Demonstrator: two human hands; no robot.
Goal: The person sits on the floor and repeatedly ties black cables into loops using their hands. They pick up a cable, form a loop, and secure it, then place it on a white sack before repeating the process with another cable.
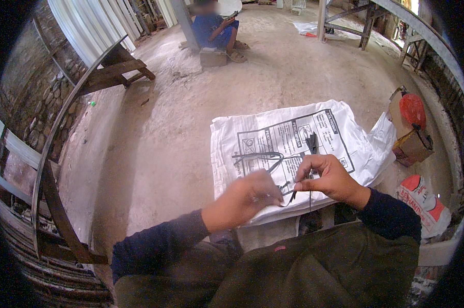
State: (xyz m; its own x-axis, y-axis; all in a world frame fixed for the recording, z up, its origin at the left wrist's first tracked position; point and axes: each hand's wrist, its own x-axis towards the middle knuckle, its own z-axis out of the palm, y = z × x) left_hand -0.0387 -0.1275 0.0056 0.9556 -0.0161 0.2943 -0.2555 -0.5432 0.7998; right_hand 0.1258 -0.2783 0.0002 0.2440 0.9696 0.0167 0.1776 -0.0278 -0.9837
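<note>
A white woven sack with black print lies flat in front of me. Over it my right hand is closed in a pinch on a thin black cord, whose short ends stick out below the fingertips. My left hand is beside it, close to the cord, its fingers smeared by motion, so its grip is unclear. A black strap lies bent across the sack beyond my left hand. Past my right hand sits a small bundle of black strips.
At the right are a cardboard box, a red plastic bag and a red-and-white sack. A wooden-framed bench stands left. Farther off, a person in blue sits on a block by a post.
</note>
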